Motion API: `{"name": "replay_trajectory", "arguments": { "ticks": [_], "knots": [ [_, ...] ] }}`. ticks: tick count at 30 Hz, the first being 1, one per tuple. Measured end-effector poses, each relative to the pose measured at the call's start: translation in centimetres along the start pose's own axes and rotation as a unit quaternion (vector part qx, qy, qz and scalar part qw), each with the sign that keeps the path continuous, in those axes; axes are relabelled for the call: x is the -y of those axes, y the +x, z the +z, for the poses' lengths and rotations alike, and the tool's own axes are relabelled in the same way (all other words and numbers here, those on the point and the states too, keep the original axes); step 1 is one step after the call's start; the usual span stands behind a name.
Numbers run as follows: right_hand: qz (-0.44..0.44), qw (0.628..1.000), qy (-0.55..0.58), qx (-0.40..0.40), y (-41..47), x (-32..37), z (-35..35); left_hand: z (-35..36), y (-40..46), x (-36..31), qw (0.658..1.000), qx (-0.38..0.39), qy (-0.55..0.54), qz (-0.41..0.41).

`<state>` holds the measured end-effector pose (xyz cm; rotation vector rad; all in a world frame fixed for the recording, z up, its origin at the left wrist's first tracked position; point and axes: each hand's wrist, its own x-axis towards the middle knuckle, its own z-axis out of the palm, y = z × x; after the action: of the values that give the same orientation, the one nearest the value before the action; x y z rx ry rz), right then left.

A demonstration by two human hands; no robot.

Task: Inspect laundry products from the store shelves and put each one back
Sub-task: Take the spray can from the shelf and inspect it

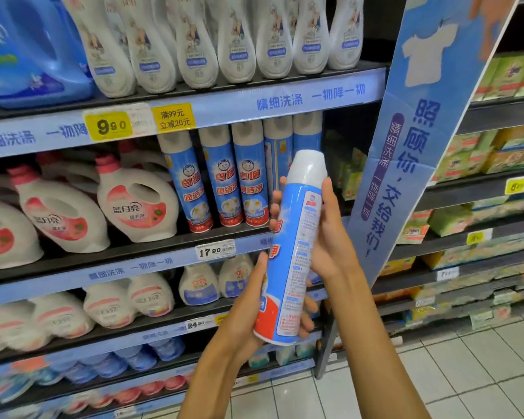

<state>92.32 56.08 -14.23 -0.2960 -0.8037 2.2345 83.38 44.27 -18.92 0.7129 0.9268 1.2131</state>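
I hold a tall blue spray can [297,243] with a white cap and a red base in front of the shelves, tilted slightly, its back label with small print facing me. My left hand [248,300] grips its lower part, fingers wrapped behind. My right hand [327,234] grips the upper half, thumb near the cap, fingertips showing on the can's left side. Several matching spray cans [224,176] stand in a row on the second shelf, just behind and left of the held can.
White jugs with pink caps [133,204] fill the second shelf's left. White bottles [239,40] and a blue jug [28,49] stand on top. A blue cardboard sign [418,146] divides this rack from shelves of green boxes [481,219]. White tiled floor [436,373] lies below right.
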Motion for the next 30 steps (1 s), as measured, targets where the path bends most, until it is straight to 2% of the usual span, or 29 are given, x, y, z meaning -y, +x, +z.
{"name": "replay_trajectory", "arguments": {
  "ticks": [3,5,7,9,13,16,18,23,27,30],
  "knots": [
    [-0.046,0.988,-0.131,-0.062,-0.1,0.5,0.3,-0.4,-0.1,0.6,0.988,-0.114,0.091,0.059],
    [-0.078,0.976,-0.186,-0.087,-0.2,0.7,0.4,-0.4,-0.5,0.6,0.978,-0.125,0.141,0.086],
    [-0.082,0.977,-0.183,-0.076,-0.4,0.6,0.7,-0.2,-0.7,0.5,0.971,-0.128,0.176,0.097],
    [-0.08,0.982,-0.162,-0.06,-0.4,0.6,1.0,-0.1,-0.8,0.2,0.972,-0.134,0.163,0.101],
    [-0.039,0.995,-0.083,-0.03,-0.4,0.5,1.1,-0.1,-1.6,-0.5,0.997,-0.03,0.041,0.064],
    [0.002,1.0,-0.016,0.022,-0.6,-0.2,1.1,-0.2,-1.7,-0.2,0.999,0.015,0.026,0.022],
    [-0.016,0.999,-0.023,0.025,-0.4,-0.1,1.0,-0.2,-1.5,0.1,0.996,-0.011,0.079,0.036],
    [-0.068,0.978,-0.185,-0.065,-0.3,0.8,1.3,0.7,-0.8,0.5,0.978,-0.135,0.127,0.095],
    [-0.031,0.977,-0.198,-0.078,-0.3,1.1,1.6,1.4,-0.8,-0.2,0.993,-0.088,0.041,0.063],
    [-0.01,0.994,-0.095,-0.052,-0.4,1.1,1.4,1.1,-1.7,-0.9,0.998,0.016,-0.066,0.002]
  ]
}}
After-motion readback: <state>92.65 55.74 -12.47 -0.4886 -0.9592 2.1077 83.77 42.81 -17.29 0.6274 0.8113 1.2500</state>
